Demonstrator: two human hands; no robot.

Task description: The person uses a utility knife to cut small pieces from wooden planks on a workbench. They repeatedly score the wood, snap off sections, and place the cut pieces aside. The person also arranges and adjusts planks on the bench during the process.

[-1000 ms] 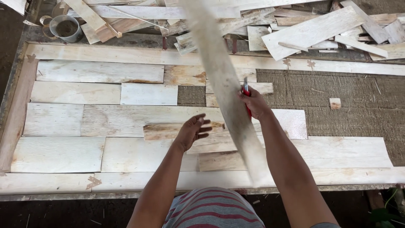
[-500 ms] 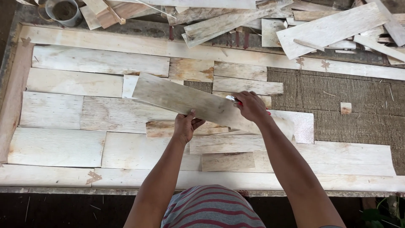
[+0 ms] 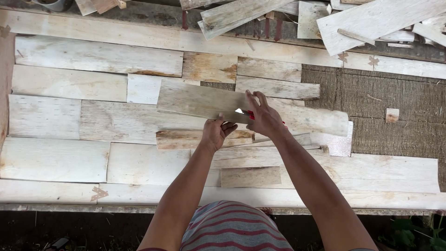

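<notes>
A long pale wooden strip [image 3: 200, 100] lies almost flat over the patchwork of veneer pieces, slanting down to the right. My left hand [image 3: 217, 132] grips its near edge from below, thumb on top. My right hand [image 3: 263, 115] presses on the strip's middle and also holds a small tool with a red handle and metal tip [image 3: 245, 112]. Under my hands lies a short brownish strip [image 3: 186, 138]. Both forearms reach in from the bottom of the view.
Veneer pieces fill a wooden frame [image 3: 139, 37] laid over brown woven matting [image 3: 395, 93]. A small wood offcut [image 3: 392, 115] sits on the matting. Loose planks [image 3: 371, 18] are piled along the far edge. A metal can [image 3: 51, 3] stands at top left.
The strip, first held upright and blurred in my right hand, has swung down and been lowered flat onto the patchwork. My left hand has taken hold of its near edge.
</notes>
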